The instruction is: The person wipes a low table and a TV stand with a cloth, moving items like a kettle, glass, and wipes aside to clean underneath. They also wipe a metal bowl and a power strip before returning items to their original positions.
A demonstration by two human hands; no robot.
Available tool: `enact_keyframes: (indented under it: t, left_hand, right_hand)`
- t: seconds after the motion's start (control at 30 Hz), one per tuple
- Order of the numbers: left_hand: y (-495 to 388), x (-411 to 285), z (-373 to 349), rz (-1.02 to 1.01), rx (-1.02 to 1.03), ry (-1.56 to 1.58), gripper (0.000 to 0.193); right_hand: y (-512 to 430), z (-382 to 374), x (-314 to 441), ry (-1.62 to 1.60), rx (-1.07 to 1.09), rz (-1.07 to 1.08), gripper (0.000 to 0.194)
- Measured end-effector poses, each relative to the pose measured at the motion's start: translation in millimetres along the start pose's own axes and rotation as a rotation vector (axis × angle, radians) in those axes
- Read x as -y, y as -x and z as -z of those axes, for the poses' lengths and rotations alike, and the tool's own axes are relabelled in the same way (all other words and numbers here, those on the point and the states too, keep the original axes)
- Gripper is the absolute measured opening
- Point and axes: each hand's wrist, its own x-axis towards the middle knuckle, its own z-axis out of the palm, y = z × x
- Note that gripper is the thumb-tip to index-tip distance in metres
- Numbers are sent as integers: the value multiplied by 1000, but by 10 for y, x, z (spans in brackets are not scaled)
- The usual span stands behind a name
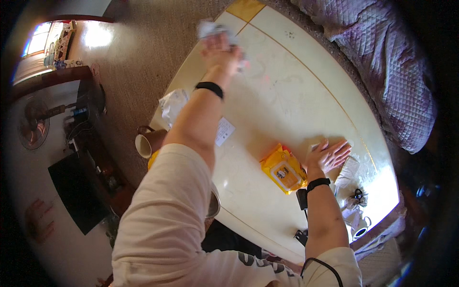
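At the far end of the pale table (272,97), my left hand (220,53) lies over a crumpled grey-white cloth (208,29); both are blurred. My right hand (330,156) is spread with its palm down near the right side, beside a yellow pack of wet wipes (285,172). A small whitish thing (312,147) shows by its thumb; whether the hand touches it I cannot tell. Near my left forearm are a crumpled white plastic bag (174,104), a printed paper slip (225,131) and a brown mug (152,142) tipped towards the camera.
A round metal vessel (214,201) is partly hidden by my left sleeve. Near my right forearm are a black box (302,198), a black clip-like object (301,236), a clear bag (355,201) and a white mug (360,229). A quilted purple cover (398,86) lies beyond the right edge.
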Motion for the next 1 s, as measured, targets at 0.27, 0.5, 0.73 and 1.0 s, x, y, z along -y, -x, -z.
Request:
enact_keyframes:
  t: [0.27, 0.5, 0.73, 1.0]
  left_hand:
    - [1789, -616, -243, 47, 199, 0, 97]
    - [1231, -265, -171, -365, 54, 151, 82]
    - [1923, 117, 192, -65, 142, 148, 89]
    - [1883, 991, 946, 679, -40, 263, 116]
  right_hand:
    - [-8, -13, 17, -48, 32, -45, 75]
    - [-13, -140, -46, 18, 34, -60, 74]
    - [6, -100, -32, -5, 14, -29, 73]
    - [0, -93, -4, 50, 79, -78, 75]
